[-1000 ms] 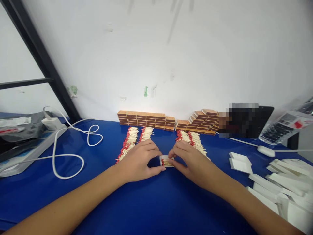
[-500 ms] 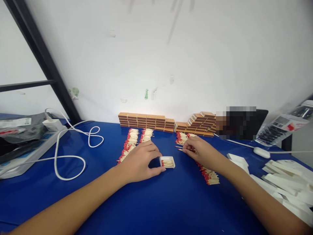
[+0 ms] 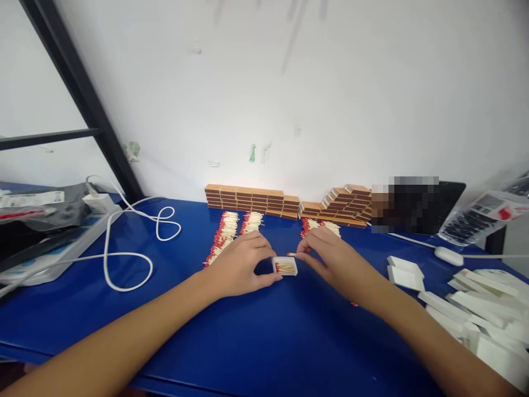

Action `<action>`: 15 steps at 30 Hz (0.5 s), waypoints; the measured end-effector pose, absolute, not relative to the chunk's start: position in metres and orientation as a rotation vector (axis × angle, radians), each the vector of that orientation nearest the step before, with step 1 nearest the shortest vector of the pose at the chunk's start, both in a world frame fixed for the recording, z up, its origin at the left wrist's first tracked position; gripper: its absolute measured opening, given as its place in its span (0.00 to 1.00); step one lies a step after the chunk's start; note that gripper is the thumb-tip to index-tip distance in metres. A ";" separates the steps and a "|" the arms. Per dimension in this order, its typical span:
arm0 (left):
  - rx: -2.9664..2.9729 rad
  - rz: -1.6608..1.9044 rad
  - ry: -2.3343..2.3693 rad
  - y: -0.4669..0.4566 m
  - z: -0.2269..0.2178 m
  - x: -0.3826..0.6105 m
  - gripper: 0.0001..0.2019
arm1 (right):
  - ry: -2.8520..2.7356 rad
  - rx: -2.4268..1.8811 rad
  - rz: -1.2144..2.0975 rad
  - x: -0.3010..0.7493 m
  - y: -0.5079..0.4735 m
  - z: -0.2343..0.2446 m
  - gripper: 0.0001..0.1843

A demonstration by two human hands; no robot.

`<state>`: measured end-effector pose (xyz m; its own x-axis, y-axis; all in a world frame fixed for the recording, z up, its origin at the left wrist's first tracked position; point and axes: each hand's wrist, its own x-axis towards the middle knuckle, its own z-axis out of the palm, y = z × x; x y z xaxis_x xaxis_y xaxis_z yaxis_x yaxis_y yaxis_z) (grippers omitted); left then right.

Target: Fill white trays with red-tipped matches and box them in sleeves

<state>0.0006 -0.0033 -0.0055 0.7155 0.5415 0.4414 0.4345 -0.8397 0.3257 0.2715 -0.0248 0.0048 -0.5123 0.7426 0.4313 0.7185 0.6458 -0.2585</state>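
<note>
Between right fingers point(image 3: 305, 243), a match point(image 3: 291, 255)

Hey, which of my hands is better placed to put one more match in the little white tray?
Probably your right hand: it pinches a match close to the white tray's far edge. Your left hand seems busy holding the tray's left end between thumb and fingers.

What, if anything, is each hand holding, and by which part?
Left hand: the small white tray, by its left end. Right hand: a match, by its headless end.
</note>
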 end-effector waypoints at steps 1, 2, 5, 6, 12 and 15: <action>2.724 0.804 0.781 -0.003 -0.005 0.001 0.12 | -2.369 -1.111 0.040 0.267 -0.029 0.006 0.07; 2.729 0.813 0.776 -0.003 -0.005 0.001 0.12 | -2.383 -1.090 0.013 0.262 -0.032 0.007 0.08; 2.740 0.835 0.758 -0.004 -0.005 0.002 0.13 | -2.410 -1.066 -0.063 0.253 -0.036 0.005 0.09; 2.744 0.835 0.750 -0.004 -0.005 0.002 0.13 | -2.419 -1.061 -0.072 0.251 -0.037 0.004 0.09; 2.747 0.822 0.735 -0.003 -0.004 0.002 0.12 | -2.392 -1.069 0.036 0.255 -0.032 0.001 0.07; 2.751 0.802 0.737 -0.003 -0.004 0.001 0.12 | -2.309 -1.170 -0.012 0.273 -0.020 0.003 0.07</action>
<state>0.0012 -0.0027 -0.0041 0.7313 0.5087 0.4543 0.4104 -0.8603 0.3026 0.2727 -0.0199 0.0033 -0.4726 0.7440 0.4724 0.7490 0.6215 -0.2297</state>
